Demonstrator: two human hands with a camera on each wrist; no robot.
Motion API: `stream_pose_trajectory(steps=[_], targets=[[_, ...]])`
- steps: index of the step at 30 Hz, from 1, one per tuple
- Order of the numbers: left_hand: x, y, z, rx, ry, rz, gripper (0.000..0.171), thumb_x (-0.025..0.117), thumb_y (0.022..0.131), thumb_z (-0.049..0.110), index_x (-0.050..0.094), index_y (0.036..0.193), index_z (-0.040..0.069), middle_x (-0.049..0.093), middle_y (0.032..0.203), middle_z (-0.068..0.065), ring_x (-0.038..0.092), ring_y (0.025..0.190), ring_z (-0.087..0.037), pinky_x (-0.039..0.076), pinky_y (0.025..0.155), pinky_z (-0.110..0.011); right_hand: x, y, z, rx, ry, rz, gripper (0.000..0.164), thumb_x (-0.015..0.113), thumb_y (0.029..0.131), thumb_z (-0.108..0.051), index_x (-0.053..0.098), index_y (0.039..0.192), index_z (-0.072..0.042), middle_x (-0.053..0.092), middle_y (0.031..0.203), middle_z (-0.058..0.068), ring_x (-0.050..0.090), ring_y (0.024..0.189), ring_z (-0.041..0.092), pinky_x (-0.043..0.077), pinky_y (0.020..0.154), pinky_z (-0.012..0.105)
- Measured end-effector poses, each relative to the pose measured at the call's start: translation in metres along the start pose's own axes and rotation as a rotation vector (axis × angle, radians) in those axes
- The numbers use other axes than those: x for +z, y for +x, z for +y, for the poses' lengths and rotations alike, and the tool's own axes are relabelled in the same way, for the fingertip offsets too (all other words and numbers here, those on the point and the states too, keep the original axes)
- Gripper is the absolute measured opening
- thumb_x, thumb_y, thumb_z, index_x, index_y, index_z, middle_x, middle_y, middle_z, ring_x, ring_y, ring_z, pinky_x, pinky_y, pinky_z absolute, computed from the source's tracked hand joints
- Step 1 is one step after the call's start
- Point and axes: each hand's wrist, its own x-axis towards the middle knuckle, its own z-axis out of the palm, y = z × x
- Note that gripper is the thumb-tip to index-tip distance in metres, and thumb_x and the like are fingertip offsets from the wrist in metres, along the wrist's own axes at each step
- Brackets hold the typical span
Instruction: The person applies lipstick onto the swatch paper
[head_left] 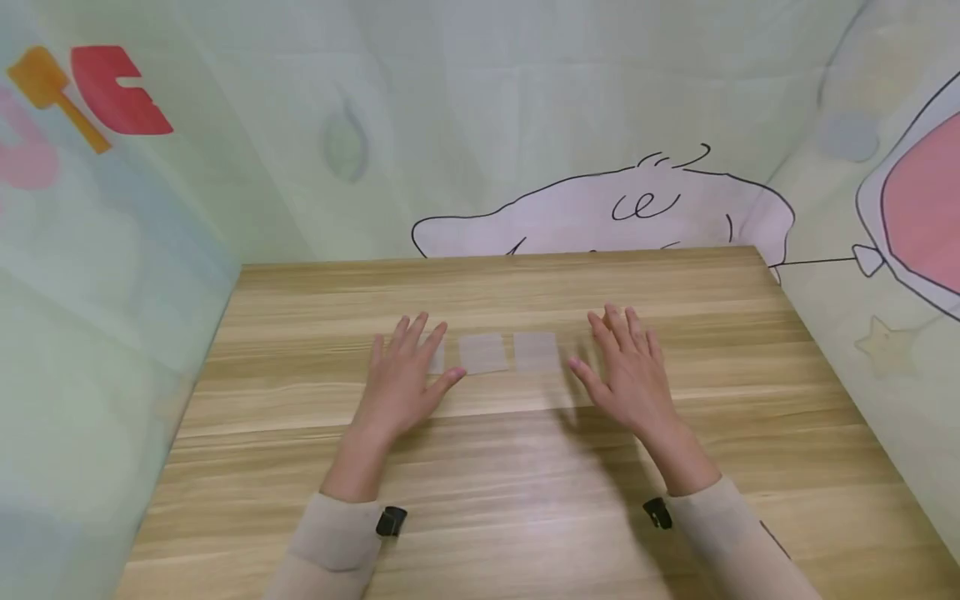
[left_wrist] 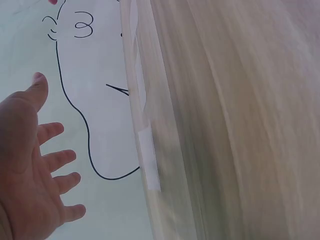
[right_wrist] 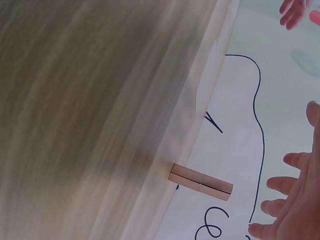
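Note:
Both hands hover over the wooden table with fingers spread and nothing held. The left hand (head_left: 401,383) is above the leftmost of three pale, thin square sheets (head_left: 437,355) and partly covers it in the head view. Beside it lie the middle sheet (head_left: 482,353) and the right sheet (head_left: 536,352), in a row. To the right of the row is the right hand (head_left: 633,379). A slim, tan wooden block (right_wrist: 201,182) with a dark lengthwise line stands upright on the table in the right wrist view, apart from the right hand's fingers. In the head view I cannot make this block out.
The wood-grain table (head_left: 480,467) meets a printed cloth backdrop (head_left: 480,125) at its far edge. More cloth hangs along the left and right sides. A small black device (head_left: 391,522) sits at the left wrist, another black device (head_left: 657,513) at the right.

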Motion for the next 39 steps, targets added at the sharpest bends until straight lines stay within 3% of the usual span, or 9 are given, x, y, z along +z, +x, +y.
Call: stream_pose_trajectory(steps=[12, 25, 39], targets=[[0.004, 0.009, 0.019, 0.023, -0.003, -0.032, 0.071, 0.057, 0.100, 0.053, 0.038, 0.157, 0.014, 0.023, 0.166, -0.016, 0.013, 0.153, -0.039, 0.007, 0.119, -0.066, 0.000, 0.001, 0.002, 0.009, 0.001, -0.008, 0.074, 0.050, 0.101, -0.054, 0.033, 0.158, -0.010, 0.017, 0.167, 0.016, 0.005, 0.154, 0.039, 0.010, 0.118, 0.065], [0.011, 0.010, 0.026, 0.020, -0.012, -0.041, 0.072, 0.053, 0.100, 0.056, 0.038, 0.157, 0.014, 0.022, 0.166, -0.015, 0.013, 0.153, -0.039, 0.007, 0.119, -0.066, 0.003, 0.002, 0.009, 0.017, -0.015, -0.022, 0.073, 0.053, 0.101, -0.052, 0.034, 0.158, -0.010, 0.019, 0.166, 0.016, 0.008, 0.153, 0.040, 0.012, 0.118, 0.066], [0.017, 0.018, 0.036, 0.065, -0.020, -0.045, 0.072, 0.055, 0.100, 0.055, 0.039, 0.157, 0.014, 0.023, 0.166, -0.014, 0.014, 0.153, -0.038, 0.007, 0.119, -0.065, 0.001, 0.001, 0.017, 0.045, -0.015, 0.003, 0.073, 0.054, 0.101, -0.051, 0.033, 0.157, -0.010, 0.022, 0.165, 0.018, 0.011, 0.152, 0.043, 0.014, 0.118, 0.066]])
